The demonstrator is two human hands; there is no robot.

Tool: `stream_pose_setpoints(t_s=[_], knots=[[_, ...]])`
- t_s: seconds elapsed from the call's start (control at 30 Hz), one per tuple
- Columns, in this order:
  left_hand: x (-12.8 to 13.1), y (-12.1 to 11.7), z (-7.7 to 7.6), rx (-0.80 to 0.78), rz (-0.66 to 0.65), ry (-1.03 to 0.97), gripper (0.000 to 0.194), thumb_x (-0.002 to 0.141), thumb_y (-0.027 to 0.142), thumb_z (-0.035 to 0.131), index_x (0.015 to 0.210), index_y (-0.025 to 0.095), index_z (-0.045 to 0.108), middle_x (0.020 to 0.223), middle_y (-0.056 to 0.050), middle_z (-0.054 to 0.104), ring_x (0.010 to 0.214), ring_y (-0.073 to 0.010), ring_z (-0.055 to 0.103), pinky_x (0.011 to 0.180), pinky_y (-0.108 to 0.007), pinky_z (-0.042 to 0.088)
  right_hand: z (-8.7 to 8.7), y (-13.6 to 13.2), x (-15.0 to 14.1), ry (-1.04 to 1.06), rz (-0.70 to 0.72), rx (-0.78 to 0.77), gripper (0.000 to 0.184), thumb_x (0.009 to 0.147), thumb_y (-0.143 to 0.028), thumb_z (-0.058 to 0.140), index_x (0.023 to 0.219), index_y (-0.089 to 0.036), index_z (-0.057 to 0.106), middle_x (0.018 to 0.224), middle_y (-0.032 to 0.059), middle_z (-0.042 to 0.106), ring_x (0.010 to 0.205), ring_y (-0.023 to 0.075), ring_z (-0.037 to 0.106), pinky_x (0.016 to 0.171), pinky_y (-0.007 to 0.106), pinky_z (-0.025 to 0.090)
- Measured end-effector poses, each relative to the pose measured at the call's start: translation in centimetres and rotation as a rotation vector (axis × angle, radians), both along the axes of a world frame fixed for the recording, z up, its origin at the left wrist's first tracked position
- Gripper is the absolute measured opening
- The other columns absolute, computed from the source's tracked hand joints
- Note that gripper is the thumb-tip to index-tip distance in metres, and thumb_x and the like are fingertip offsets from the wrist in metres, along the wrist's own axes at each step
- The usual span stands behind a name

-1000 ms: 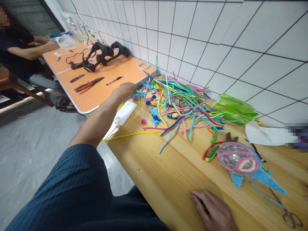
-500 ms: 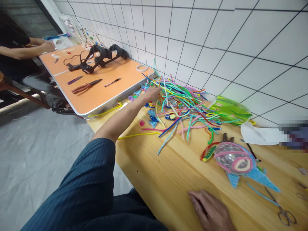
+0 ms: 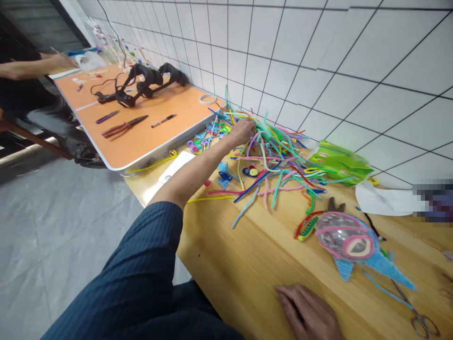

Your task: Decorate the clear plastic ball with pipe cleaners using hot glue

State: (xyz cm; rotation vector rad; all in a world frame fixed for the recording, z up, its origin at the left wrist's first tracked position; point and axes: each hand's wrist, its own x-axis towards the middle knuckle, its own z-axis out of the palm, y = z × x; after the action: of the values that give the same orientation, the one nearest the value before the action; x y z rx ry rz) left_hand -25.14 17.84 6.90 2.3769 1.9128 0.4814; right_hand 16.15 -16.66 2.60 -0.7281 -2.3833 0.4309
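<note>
My left hand (image 3: 244, 131) reaches into a tangled heap of coloured pipe cleaners (image 3: 279, 165) by the wall, its fingers closed on some of them. Pale green strands just right of it are blurred by motion. My right hand (image 3: 307, 309) rests on the wooden table, fingers drawn together and loosely curled, with nothing visible in it. Beyond it lies a fish-like figure (image 3: 345, 236) with a clear plastic body, pink and blue pipe cleaner trim and a blue pointed end. A red, yellow and green piece (image 3: 308, 225) adjoins its left side. Scissors (image 3: 423, 323) lie near a blue strand.
A green plastic packet (image 3: 341, 163) and white paper (image 3: 384, 198) lie along the wall. On the adjoining orange table (image 3: 141, 141) are pliers (image 3: 123, 127), a pen (image 3: 163, 121), a tape roll (image 3: 207, 99) and black strapped gear (image 3: 141, 87). Another person's arm (image 3: 35, 66) is at far left.
My left hand has moved right and deeper into the heap, stirring the strands. A white card by my forearm shows more fully. My right hand stays put. The other person's arm has shifted.
</note>
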Motion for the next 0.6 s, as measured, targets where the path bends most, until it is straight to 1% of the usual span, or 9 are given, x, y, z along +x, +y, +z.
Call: stream_pose_setpoints(t_s=[0.07,0.13,0.23,0.3,0.33,0.43,0.5,0.53,0.6], knots=[[-0.3,0.8,1.2,0.022,0.086,-0.011,0.039,0.102,0.017,0.048,0.131,0.014,0.074,0.139,-0.02,0.07,0.134,-0.035,0.064,0.115,-0.046,0.05,0.0,-0.1,0.0,-0.001,-0.006,0.003,0.025,0.116,-0.02,0.05,0.104,-0.024,0.071,0.074,-0.0019,0.077,0.061,0.0117,0.075,0.063,0.022,0.059],[-1.0,1.3,2.6,0.037,0.142,-0.025,0.038,0.104,0.021,0.049,0.129,0.012,0.075,0.144,-0.022,0.067,0.134,-0.0373,0.064,0.115,-0.048,0.05,-0.1,-0.1,0.1,0.008,-0.01,0.006,0.024,0.115,-0.019,0.05,0.104,-0.024,0.071,0.075,-0.0017,0.077,0.061,0.0122,0.075,0.063,0.023,0.058],[-2.9,1.5,4.3,0.018,0.174,0.006,0.036,0.103,0.032,0.06,0.128,0.014,0.079,0.147,-0.018,0.066,0.136,-0.0365,0.063,0.119,-0.044,0.048,-0.1,-0.2,0.0,0.021,-0.021,-0.005,0.024,0.114,-0.017,0.051,0.104,-0.024,0.072,0.075,-0.001,0.078,0.061,0.0131,0.075,0.062,0.024,0.058],[-4.4,1.3,5.0,-0.025,0.187,0.085,0.037,0.103,0.031,0.059,0.131,0.017,0.079,0.145,-0.017,0.068,0.14,-0.0349,0.061,0.122,-0.042,0.045,0.0,-0.3,0.0,0.021,-0.03,-0.012,0.025,0.113,-0.017,0.052,0.104,-0.024,0.073,0.076,-0.0005,0.079,0.062,0.0137,0.076,0.062,0.025,0.058],[-5.1,1.1,5.2,-0.057,0.225,0.133,0.038,0.103,0.031,0.06,0.134,0.018,0.078,0.144,-0.016,0.069,0.141,-0.0352,0.059,0.122,-0.041,0.045,0.1,-0.3,-0.1,0.018,-0.034,-0.012,0.025,0.113,-0.016,0.052,0.103,-0.024,0.073,0.076,-0.0006,0.079,0.062,0.0138,0.076,0.062,0.025,0.058],[-6.2,0.2,5.6,-0.195,0.345,0.27,0.042,0.095,0.031,0.072,0.135,0.019,0.077,0.139,-0.016,0.07,0.144,-0.0427,0.054,0.12,-0.049,0.045,0.2,-0.4,-0.2,0.013,-0.046,0.003,0.027,0.114,-0.016,0.051,0.101,-0.024,0.073,0.075,-0.0014,0.079,0.061,0.0132,0.075,0.062,0.025,0.057],[-5.4,-0.8,5.7,-0.166,0.361,0.304,0.045,0.094,0.029,0.073,0.137,0.017,0.076,0.143,-0.018,0.066,0.148,-0.047,0.05,0.123,-0.058,0.041,0.3,-0.4,-0.3,0.009,-0.053,0.01,0.029,0.115,-0.017,0.05,0.099,-0.024,0.073,0.074,-0.0016,0.078,0.06,0.0126,0.075,0.062,0.025,0.057],[-4.4,-1.3,5.6,-0.12,0.327,0.307,0.046,0.095,0.026,0.071,0.139,0.018,0.074,0.147,-0.018,0.064,0.15,-0.0469,0.048,0.124,-0.06,0.039,0.3,-0.4,-0.3,0.004,-0.053,0.009,0.029,0.115,-0.017,0.05,0.099,-0.023,0.073,0.074,-0.0016,0.078,0.061,0.0123,0.074,0.061,0.025,0.056],[-1.5,-2.5,5.2,-0.009,0.165,0.255,0.05,0.094,0.019,0.065,0.143,0.019,0.072,0.154,-0.016,0.06,0.151,-0.0428,0.05,0.126,-0.057,0.04,0.4,-0.5,-0.3,-0.001,-0.049,0.001,0.029,0.115,-0.017,0.05,0.1,-0.023,0.073,0.074,-0.0016,0.078,0.061,0.0118,0.074,0.061,0.025,0.056]])
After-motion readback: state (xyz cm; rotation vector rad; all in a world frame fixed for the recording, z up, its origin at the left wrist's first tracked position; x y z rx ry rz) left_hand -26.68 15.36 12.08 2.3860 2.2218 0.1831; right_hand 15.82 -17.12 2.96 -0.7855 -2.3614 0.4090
